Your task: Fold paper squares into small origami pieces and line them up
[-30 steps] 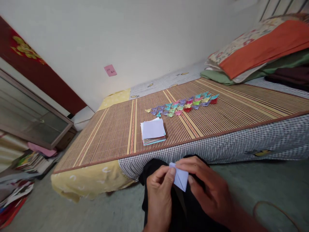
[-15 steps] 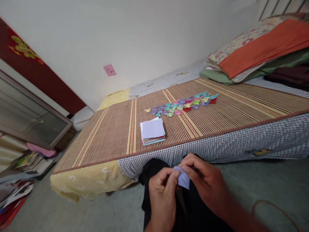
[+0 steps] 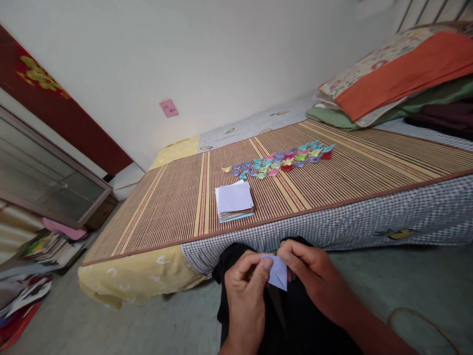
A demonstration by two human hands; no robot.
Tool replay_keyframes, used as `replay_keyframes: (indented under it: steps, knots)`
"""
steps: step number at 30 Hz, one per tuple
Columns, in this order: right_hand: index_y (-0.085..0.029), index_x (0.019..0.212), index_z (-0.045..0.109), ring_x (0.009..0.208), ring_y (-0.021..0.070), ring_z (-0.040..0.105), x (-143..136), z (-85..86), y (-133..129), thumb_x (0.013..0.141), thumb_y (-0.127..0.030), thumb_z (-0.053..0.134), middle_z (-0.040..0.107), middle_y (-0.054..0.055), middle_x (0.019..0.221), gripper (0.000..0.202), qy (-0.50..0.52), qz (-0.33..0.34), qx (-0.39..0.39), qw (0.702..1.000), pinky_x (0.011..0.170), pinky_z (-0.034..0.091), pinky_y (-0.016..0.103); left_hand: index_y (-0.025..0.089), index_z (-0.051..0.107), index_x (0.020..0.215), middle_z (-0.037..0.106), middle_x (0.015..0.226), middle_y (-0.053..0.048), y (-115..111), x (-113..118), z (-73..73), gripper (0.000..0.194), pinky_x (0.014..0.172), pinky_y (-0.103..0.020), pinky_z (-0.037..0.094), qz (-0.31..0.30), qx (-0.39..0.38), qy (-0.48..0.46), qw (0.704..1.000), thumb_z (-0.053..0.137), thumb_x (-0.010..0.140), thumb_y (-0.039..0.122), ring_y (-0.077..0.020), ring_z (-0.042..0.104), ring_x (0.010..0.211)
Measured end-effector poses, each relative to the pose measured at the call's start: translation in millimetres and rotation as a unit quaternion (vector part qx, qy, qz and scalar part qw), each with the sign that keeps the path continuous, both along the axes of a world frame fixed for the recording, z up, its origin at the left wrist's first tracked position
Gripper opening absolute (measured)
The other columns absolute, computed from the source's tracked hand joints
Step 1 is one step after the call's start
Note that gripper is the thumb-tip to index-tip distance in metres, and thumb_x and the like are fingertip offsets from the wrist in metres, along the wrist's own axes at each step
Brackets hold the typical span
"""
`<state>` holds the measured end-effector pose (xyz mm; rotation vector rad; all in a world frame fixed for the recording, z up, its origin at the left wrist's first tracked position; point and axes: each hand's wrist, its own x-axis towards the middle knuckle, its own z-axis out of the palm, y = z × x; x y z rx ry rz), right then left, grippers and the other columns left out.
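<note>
A small folded sheet of lavender paper (image 3: 278, 274) is held up above my lap, with a crease showing near its lower corner. My left hand (image 3: 247, 291) pinches its left edge between thumb and fingers. On the opposite side, my right hand (image 3: 310, 273) grips the upper right edge, its fingertips partly behind the sheet. Beyond my knees, a stack of square paper (image 3: 234, 198) lies on the striped mat, a pale lavender sheet on top. Several small folded paper boats (image 3: 287, 166) in many colours stand in rows farther back on the mat.
The striped bamboo mat (image 3: 162, 207) covers a bed whose checked sheet (image 3: 369, 222) hangs over the front edge. Pillows and folded bedding (image 3: 399, 74) are piled at the right. A glass-door cabinet (image 3: 51, 172) and piled papers (image 3: 48, 249) stand at the left.
My hands have spread slightly apart, and more of the lavender paper's face shows between them. The right fingers have shifted up along its edge. The stack and boats have stayed put.
</note>
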<state>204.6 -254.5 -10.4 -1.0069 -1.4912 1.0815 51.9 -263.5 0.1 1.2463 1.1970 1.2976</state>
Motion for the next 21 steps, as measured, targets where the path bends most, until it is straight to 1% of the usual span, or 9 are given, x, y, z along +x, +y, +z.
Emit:
replay_keyframes:
  steps: [4, 7, 10, 12, 14, 17, 19, 21]
  knots:
    - [-0.022, 0.069, 0.047, 0.058, 0.0127, 0.047, -1.6, 1.4, -0.6, 0.106, -0.036, 0.045, 0.044, -0.005, 0.062, 0.039, 0.000, 0.000, -0.008, 1.000, 0.055, 0.037, 0.025, 0.017, 0.076, 0.072, 0.058, 0.067, 0.001, -0.5, -1.5, -0.8, 0.024, 0.060, -0.023, 0.042, 0.007, 0.012, 0.019, 1.000, 0.074, 0.087, 0.035, -0.0136, 0.053, 0.063]
    - [-0.021, 0.077, 0.055, 0.061, 0.0134, 0.050, -3.2, 2.2, -2.8, 0.104, -0.033, 0.049, 0.051, -0.004, 0.067, 0.030, -0.022, 0.001, 0.009, 1.000, 0.057, 0.040, 0.025, 0.017, 0.071, 0.070, 0.056, 0.063, 0.002, -1.6, -3.0, -1.1, 0.028, 0.058, -0.023, 0.040, 0.022, 0.023, 0.055, 0.998, 0.072, 0.089, 0.037, -0.0131, 0.049, 0.061]
    - [-0.022, 0.084, 0.060, 0.066, 0.0143, 0.055, -6.1, 0.6, -4.8, 0.101, -0.026, 0.054, 0.057, -0.003, 0.073, 0.019, -0.074, -0.015, 0.063, 0.995, 0.061, 0.042, 0.026, 0.017, 0.065, 0.068, 0.051, 0.062, 0.003, -1.2, -3.6, -3.8, 0.033, 0.057, -0.023, 0.038, 0.034, 0.014, 0.068, 0.997, 0.069, 0.091, 0.040, -0.0126, 0.045, 0.060]
    - [-0.022, 0.083, 0.058, 0.066, 0.0147, 0.056, -7.9, -0.8, -5.3, 0.102, -0.022, 0.051, 0.058, -0.002, 0.074, 0.021, -0.099, -0.033, 0.116, 0.988, 0.063, 0.043, 0.026, 0.017, 0.061, 0.067, 0.050, 0.061, 0.003, -0.4, -3.8, -5.8, 0.036, 0.056, -0.023, 0.038, 0.035, 0.009, 0.070, 0.997, 0.067, 0.092, 0.041, -0.0126, 0.044, 0.060]
    - [-0.022, 0.082, 0.057, 0.068, 0.0150, 0.057, -8.5, -1.0, -5.2, 0.103, -0.020, 0.047, 0.058, -0.001, 0.075, 0.023, -0.113, -0.038, 0.137, 0.983, 0.064, 0.043, 0.027, 0.017, 0.060, 0.067, 0.050, 0.061, 0.003, 0.2, -3.9, -6.6, 0.036, 0.057, -0.023, 0.038, 0.032, 0.018, 0.090, 0.995, 0.066, 0.093, 0.040, -0.0128, 0.044, 0.060]
    - [-0.022, 0.080, 0.055, 0.068, 0.0150, 0.058, -6.6, 0.8, -4.3, 0.105, -0.020, 0.044, 0.058, -0.001, 0.074, 0.027, -0.121, -0.016, 0.105, 0.987, 0.064, 0.044, 0.026, 0.017, 0.061, 0.066, 0.052, 0.061, 0.002, 0.0, -3.8, -5.2, 0.035, 0.058, -0.024, 0.039, 0.035, 0.040, 0.123, 0.991, 0.066, 0.093, 0.037, -0.0129, 0.047, 0.060]
    - [-0.022, 0.078, 0.053, 0.067, 0.0148, 0.056, -4.2, 1.7, -3.3, 0.105, -0.022, 0.043, 0.055, -0.002, 0.072, 0.029, -0.119, 0.001, 0.089, 0.989, 0.062, 0.043, 0.026, 0.017, 0.062, 0.065, 0.054, 0.061, 0.002, -0.2, -3.3, -3.9, 0.033, 0.057, -0.024, 0.039, 0.031, 0.027, 0.097, 0.994, 0.069, 0.091, 0.037, -0.0128, 0.048, 0.059]
    - [-0.022, 0.075, 0.050, 0.064, 0.0143, 0.054, -1.5, 1.8, -1.8, 0.106, -0.023, 0.042, 0.053, -0.003, 0.069, 0.032, -0.111, 0.011, 0.082, 0.990, 0.059, 0.042, 0.025, 0.017, 0.063, 0.066, 0.056, 0.060, 0.002, 0.4, -3.0, -3.4, 0.030, 0.056, -0.023, 0.040, 0.021, -0.006, 0.049, 0.999, 0.074, 0.086, 0.036, -0.0127, 0.048, 0.058]
